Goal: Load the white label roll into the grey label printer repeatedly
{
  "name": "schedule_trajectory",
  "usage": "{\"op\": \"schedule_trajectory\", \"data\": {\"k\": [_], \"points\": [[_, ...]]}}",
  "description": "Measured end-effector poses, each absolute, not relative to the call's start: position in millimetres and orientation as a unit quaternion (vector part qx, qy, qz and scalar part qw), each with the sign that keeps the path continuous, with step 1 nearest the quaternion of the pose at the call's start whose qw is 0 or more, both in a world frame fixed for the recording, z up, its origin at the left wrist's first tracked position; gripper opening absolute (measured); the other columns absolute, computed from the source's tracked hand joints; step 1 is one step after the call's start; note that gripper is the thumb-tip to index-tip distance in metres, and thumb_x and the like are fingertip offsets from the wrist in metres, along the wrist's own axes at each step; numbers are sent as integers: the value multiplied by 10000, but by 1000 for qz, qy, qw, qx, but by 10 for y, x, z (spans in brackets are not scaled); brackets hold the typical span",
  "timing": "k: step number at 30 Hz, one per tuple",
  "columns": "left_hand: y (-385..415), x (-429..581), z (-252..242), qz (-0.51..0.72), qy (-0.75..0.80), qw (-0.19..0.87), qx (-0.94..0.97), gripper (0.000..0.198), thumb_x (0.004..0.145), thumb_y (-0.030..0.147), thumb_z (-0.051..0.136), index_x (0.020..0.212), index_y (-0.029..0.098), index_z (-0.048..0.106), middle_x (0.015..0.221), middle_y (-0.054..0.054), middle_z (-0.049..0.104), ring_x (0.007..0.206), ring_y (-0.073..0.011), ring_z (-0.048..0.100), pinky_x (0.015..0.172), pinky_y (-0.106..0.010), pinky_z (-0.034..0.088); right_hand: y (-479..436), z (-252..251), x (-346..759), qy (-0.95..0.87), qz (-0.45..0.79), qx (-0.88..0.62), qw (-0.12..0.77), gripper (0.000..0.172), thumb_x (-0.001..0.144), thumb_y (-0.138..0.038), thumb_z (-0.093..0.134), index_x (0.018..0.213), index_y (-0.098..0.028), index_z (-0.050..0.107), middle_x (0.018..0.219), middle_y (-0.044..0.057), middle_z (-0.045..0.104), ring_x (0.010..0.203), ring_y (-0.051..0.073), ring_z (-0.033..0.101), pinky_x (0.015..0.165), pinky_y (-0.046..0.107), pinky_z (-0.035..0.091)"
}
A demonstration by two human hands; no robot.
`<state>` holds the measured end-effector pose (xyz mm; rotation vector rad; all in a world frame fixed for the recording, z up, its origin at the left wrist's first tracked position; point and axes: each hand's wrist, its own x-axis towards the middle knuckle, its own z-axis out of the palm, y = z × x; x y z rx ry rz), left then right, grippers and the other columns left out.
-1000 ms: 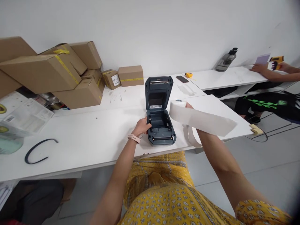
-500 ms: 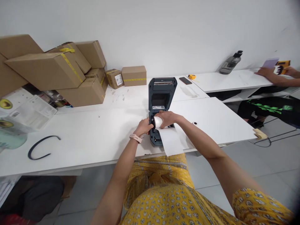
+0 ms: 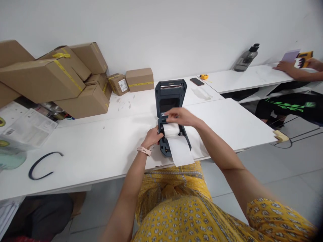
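A dark grey label printer (image 3: 163,148) stands on the white table with its lid (image 3: 170,88) raised. Inside lies a white label roll (image 3: 171,129), and its loose strip (image 3: 180,151) hangs forward over the printer's front. My left hand (image 3: 152,136) grips the printer's left wall, thumb over the rim beside the roll's end. Just above the roll and in front of the lid is my right hand (image 3: 182,117), its fingers loosely bent, slightly blurred and holding nothing I can see.
Cardboard boxes (image 3: 83,97) are stacked at the left, with a black curved band (image 3: 37,164) nearer me. Behind the printer lie a phone (image 3: 197,81) and yellow tape measure (image 3: 204,77). A bottle (image 3: 246,58) stands farther right, near another person's hands (image 3: 287,67).
My right hand has let go of the label roll and lifted up towards the lid, exposing the roll. My left hand stays on the printer's left side.
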<state>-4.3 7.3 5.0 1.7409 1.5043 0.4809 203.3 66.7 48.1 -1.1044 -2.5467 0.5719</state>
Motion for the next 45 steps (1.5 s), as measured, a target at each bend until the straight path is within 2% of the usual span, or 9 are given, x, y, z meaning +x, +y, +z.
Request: {"op": "schedule_trajectory", "data": {"k": [2,5,11,15,18,23,31,38,45], "points": [[63,-51,42,192,587,390,683,469,790,193,519,1245,134,616,440,43,567,424,-203,594,506,-266,455,682,690,2107,-833,172,-377,367,379,942,-520,577,1115,-221,735,1043,84,750,938,239,702,859,395,565],[46,-61,31,197,587,397,678,503,799,199,517,1287,126,611,430,50,554,422,-193,579,498,-260,445,855,1010,2148,-731,45,-390,558,446,1002,-584,446,1199,-269,693,1205,92,694,1166,273,625,1036,487,503],[11,-26,-47,219,613,381,657,642,869,247,508,1504,155,488,513,65,552,498,-171,579,590,-278,495,1380,1150,2070,-779,21,-424,462,673,1028,-660,192,1327,-247,632,1292,119,647,1272,311,546,1151,548,406],[-331,41,-133,324,653,117,674,623,917,332,545,1491,94,491,874,-84,711,878,-248,672,830,-384,540,1398,1102,2065,-788,18,-421,449,613,1051,-600,215,1343,-237,614,1293,117,641,1257,304,546,1134,541,425],[-806,78,-210,401,461,11,792,549,948,318,524,1471,152,499,1155,-146,707,1137,-277,640,991,-454,520,1351,1108,2080,-794,19,-420,440,536,1068,-540,240,1381,-261,574,1328,104,628,1294,291,528,1161,548,405],[-1279,206,-434,305,313,-68,897,623,932,360,638,1502,182,462,1516,-180,542,1494,-355,390,1200,-589,364,1344,1092,2073,-791,21,-420,444,455,1081,-457,280,1396,-278,555,1340,87,622,1319,278,519,1170,565,408],[-1282,423,-689,438,372,-47,817,299,965,97,482,1046,257,721,958,-62,757,997,-217,654,994,-460,511,943,1106,2125,-786,17,-385,484,435,1072,-499,319,1286,-293,636,1281,69,649,1274,258,547,1157,553,434],[-1380,464,-601,472,356,-64,804,273,964,91,505,1029,245,722,865,-46,743,861,-189,636,903,-387,501,-21,758,2206,-769,57,-349,533,391,1068,-432,344,1167,-308,701,1166,61,700,1177,245,617,1108,537,461],[-1400,495,-729,431,395,-34,811,312,1027,226,455,989,261,762,875,-51,771,863,-185,653,906,-389,492,-735,-21,2250,-757,132,-410,492,418,1033,-417,349,1277,-355,682,1357,49,677,1415,281,506,1196,587,384]]}}
